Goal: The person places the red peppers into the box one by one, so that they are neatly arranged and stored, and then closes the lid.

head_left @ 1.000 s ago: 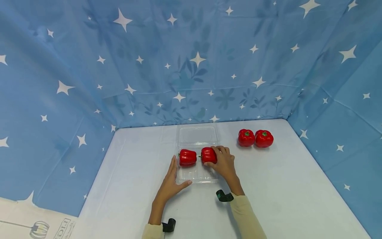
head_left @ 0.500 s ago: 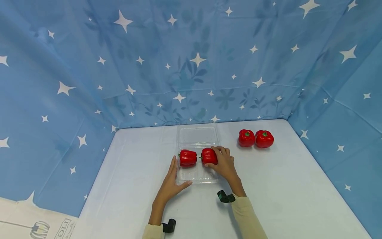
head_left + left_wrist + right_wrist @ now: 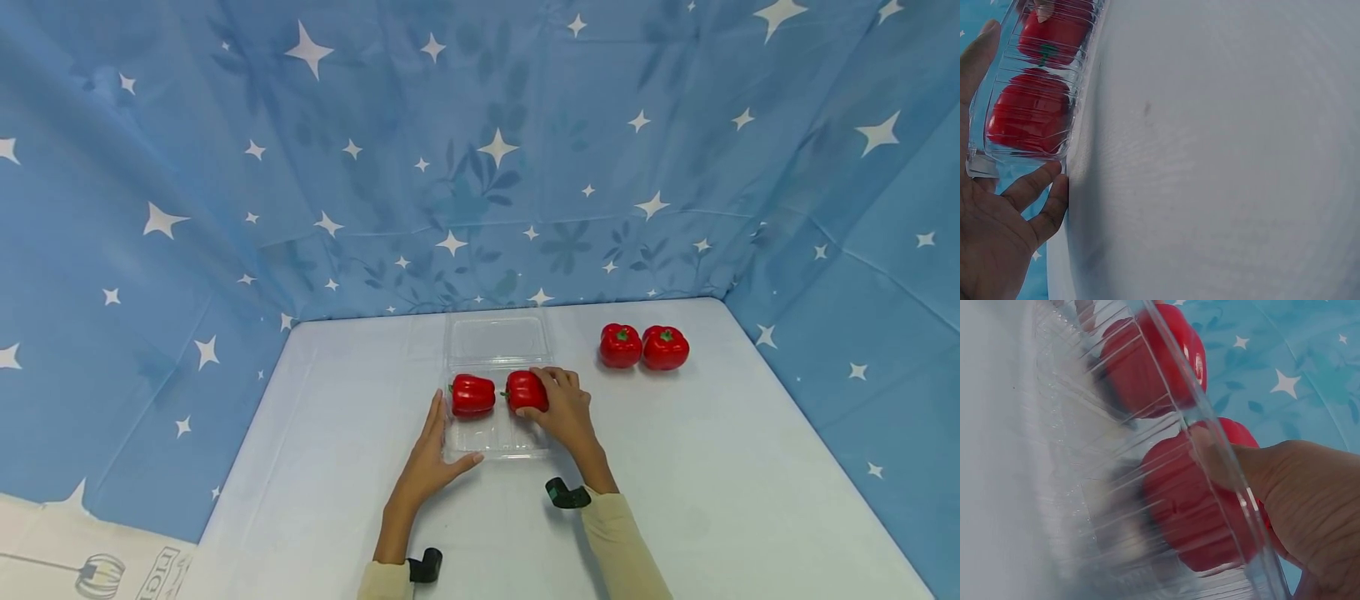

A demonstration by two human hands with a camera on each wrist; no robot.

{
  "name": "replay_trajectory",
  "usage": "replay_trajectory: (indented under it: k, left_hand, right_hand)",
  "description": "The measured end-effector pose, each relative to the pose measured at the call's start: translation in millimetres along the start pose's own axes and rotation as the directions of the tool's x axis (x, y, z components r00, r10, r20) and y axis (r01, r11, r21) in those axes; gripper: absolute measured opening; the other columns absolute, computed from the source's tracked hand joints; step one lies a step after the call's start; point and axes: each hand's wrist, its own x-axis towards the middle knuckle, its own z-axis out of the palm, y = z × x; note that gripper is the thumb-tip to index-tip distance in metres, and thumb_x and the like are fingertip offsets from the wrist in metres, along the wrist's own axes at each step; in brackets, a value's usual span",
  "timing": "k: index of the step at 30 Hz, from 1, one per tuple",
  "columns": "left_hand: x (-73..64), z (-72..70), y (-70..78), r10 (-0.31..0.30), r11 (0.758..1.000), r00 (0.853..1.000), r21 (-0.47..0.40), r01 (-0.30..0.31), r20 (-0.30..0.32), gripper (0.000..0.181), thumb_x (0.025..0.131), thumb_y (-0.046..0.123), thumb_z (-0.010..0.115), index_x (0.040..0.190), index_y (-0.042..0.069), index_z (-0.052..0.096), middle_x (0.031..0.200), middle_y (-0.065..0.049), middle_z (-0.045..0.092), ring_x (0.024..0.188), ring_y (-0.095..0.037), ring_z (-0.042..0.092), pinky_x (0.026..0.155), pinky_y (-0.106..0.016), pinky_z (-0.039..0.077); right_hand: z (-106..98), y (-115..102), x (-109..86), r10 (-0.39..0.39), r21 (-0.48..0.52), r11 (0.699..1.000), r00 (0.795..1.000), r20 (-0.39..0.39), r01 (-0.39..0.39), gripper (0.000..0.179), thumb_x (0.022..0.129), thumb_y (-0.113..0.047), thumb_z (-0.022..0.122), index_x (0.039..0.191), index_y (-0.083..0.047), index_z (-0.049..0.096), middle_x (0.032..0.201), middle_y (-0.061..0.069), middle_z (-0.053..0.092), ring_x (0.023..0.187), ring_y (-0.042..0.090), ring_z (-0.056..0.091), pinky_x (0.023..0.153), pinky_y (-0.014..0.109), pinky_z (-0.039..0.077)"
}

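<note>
A clear plastic clamshell box point(image 3: 495, 438) lies with its lid point(image 3: 498, 340) folded back, away from the person. On the left inside it rests a red bell pepper point(image 3: 472, 396) on its side. My right hand point(image 3: 561, 408) grips a second red bell pepper point(image 3: 525, 392) in the right half of the box, its green stem turned left. In the right wrist view the thumb point(image 3: 1216, 456) presses on this pepper behind the clear wall. My left hand point(image 3: 431, 462) lies along the box's left side with fingers straight and thumb spread near the front edge.
Two more red bell peppers, one point(image 3: 620, 346) beside the other point(image 3: 665, 347), stand upright at the back right of the white table point(image 3: 330, 450). Blue star-patterned cloth point(image 3: 495, 208) hangs behind the table and along its sides.
</note>
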Motion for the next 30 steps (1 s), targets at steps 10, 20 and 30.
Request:
replay_trajectory:
  k: [10, 20, 30]
  left_hand:
    - [1.0, 1.8, -2.1, 0.004, 1.000, 1.000, 0.007, -0.004, -0.001, 0.114, 0.075, 0.049, 0.079, 0.158, 0.026, 0.004, 0.166, 0.009, 0.004, 0.152, -0.027, 0.016, 0.111, -0.058, 0.033]
    - [0.6, 1.2, -1.4, -0.002, 1.000, 1.000, 0.022, 0.002, 0.003, 0.116, 0.073, 0.056, 0.077, 0.158, 0.025, 0.004, 0.165, 0.010, 0.003, 0.152, -0.026, 0.015, 0.112, -0.057, 0.033]
    - [0.6, 0.9, -1.5, -0.001, 1.000, 1.000, 0.021, 0.001, 0.006, 0.117, 0.073, 0.056, 0.077, 0.158, 0.026, 0.003, 0.165, 0.009, 0.003, 0.152, -0.027, 0.016, 0.112, -0.058, 0.033]
  right_hand:
    - [0.9, 0.7, 0.3, 0.011, 0.024, 1.000, 1.000, 0.016, -0.012, 0.085, 0.071, -0.032, 0.086, 0.144, -0.014, 0.046, 0.141, 0.017, 0.047, 0.130, 0.036, 0.037, 0.096, 0.065, 0.045]
    - [1.7, 4.2, 1.9, 0.011, 0.071, 0.997, 1.000, 0.015, -0.012, 0.086, 0.072, -0.031, 0.086, 0.145, -0.015, 0.044, 0.143, 0.017, 0.046, 0.132, 0.036, 0.037, 0.096, 0.064, 0.045]
    - [0.9, 7.1, 0.8, 0.006, 0.144, 0.990, 1.000, 0.017, -0.008, 0.083, 0.075, -0.031, 0.084, 0.145, -0.016, 0.044, 0.144, 0.017, 0.044, 0.133, 0.035, 0.035, 0.097, 0.064, 0.043]
